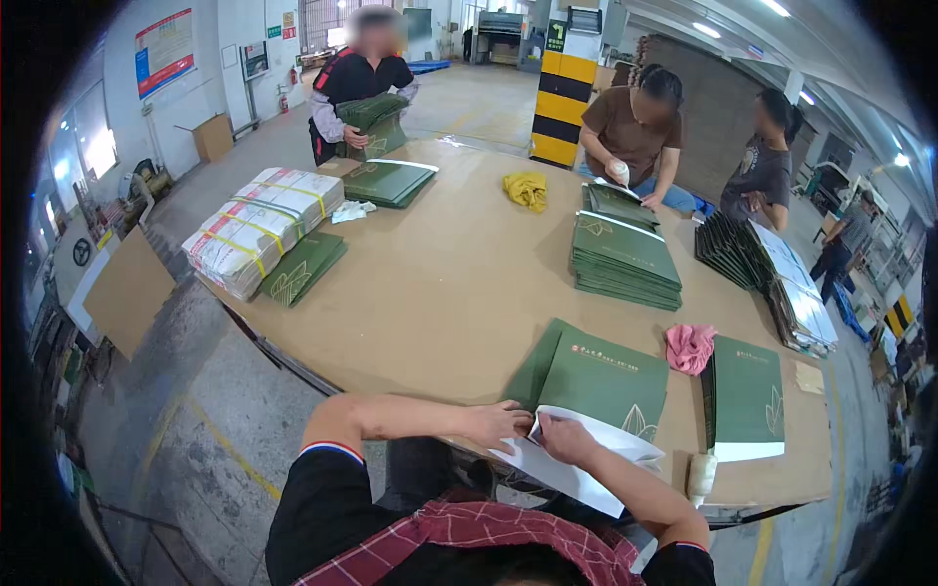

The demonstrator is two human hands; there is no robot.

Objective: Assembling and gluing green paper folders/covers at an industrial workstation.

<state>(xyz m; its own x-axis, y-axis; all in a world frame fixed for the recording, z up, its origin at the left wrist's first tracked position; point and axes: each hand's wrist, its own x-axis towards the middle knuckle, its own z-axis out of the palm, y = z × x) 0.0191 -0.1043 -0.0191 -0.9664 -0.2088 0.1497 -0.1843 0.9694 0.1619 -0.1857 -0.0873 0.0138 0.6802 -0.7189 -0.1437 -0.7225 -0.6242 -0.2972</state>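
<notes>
A flat green paper bag (606, 376) with gold line leaves lies at the table's near edge, its white bottom flaps (586, 467) toward me. My left hand (500, 424) grips the left corner of the flaps, fingers bent over the paper. Right beside it, my right hand (569, 439) is closed in a pinch on the white flap; its fingertips are partly hidden. To the right stand a pale squeeze bottle (701, 479) and a stack of similar green bags (747, 396). A crumpled pink cloth (691, 349) lies between the bags.
Farther along the brown table (420, 313) are more green bag stacks (625, 259), a yellow cloth (526, 190) and a strapped white bundle (262, 230). One person (363, 93) holds green bags; another (635, 127) works with a bottle. A striped pillar (562, 107) rises behind.
</notes>
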